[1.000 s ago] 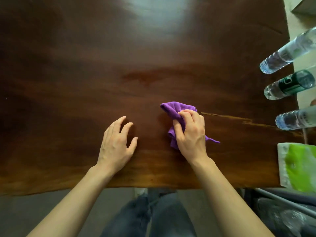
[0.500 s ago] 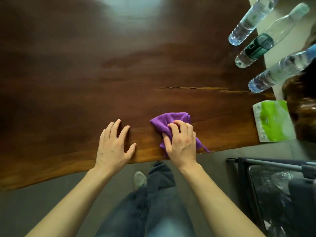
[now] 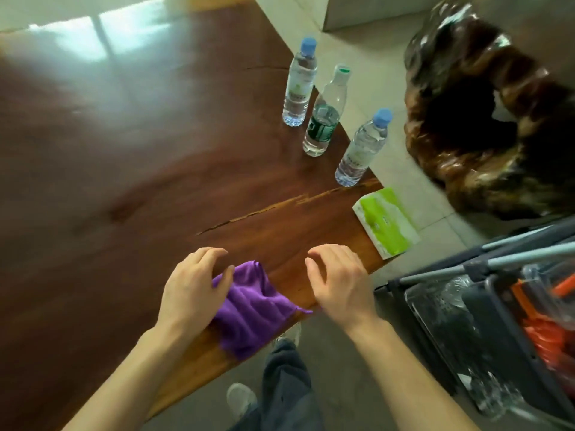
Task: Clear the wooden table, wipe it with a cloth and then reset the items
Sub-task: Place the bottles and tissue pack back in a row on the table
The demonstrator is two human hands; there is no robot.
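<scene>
A crumpled purple cloth (image 3: 255, 309) lies on the dark wooden table (image 3: 124, 150) at its near edge, one corner hanging over. My left hand (image 3: 193, 287) rests on the cloth's left part, thumb on the fabric and curled fingers touching the wood beyond it. My right hand (image 3: 339, 281) hovers just right of the cloth with loosely curled fingers, apart from it and holding nothing. Three water bottles stand near the table's right edge: a blue-capped one (image 3: 299, 84), a green-labelled one (image 3: 323, 119) and another blue-capped one (image 3: 361, 150). A green tissue pack (image 3: 385, 220) lies at the table's right corner.
A glossy carved wood stump (image 3: 485, 119) stands on the floor right of the table. A dark cart with grey bars (image 3: 497, 306) holding plastic and orange items is at lower right. My legs and a shoe (image 3: 280, 384) are below the table edge.
My right hand has let go of the cloth and moved right. My left hand has come onto the cloth. The view has swung, so the bottles and tissue pack show more fully.
</scene>
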